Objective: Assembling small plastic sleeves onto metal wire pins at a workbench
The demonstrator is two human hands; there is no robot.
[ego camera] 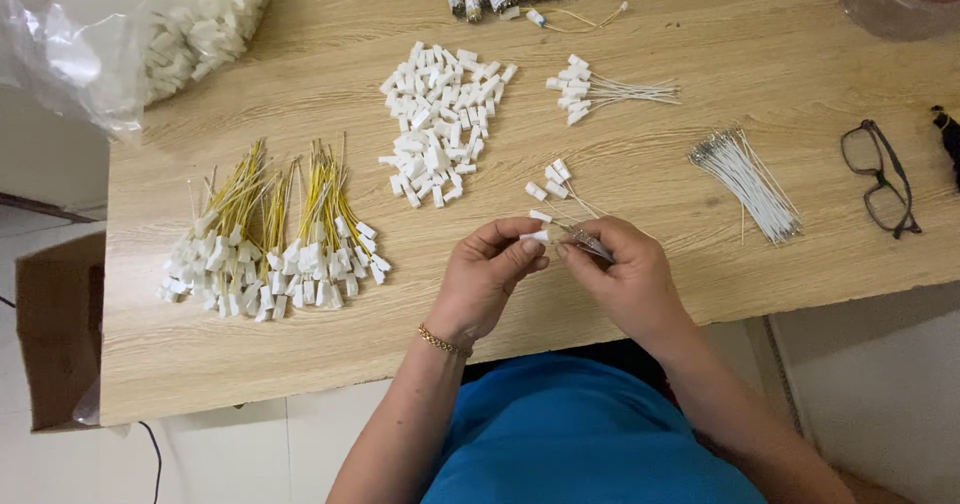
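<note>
Wooden table point(760, 54). On it: bundles of yellow wires point(270, 234) with white ends at left, pile of loose white connectors point(440, 124) center, thin white wires point(745, 179) right (glasses point(880, 174) beyond). Left hand point(490, 274) pinches a white connector point(537, 235); right hand point(620, 274) closed on a wire point(590, 247) meeting it, above the table's near edge.

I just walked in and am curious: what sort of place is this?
Probably a small hand-assembly workbench, perhaps at home. The wooden table holds a pile of white plastic connectors, bundles of yellow wires already fitted with them, and loose white wires.
</note>
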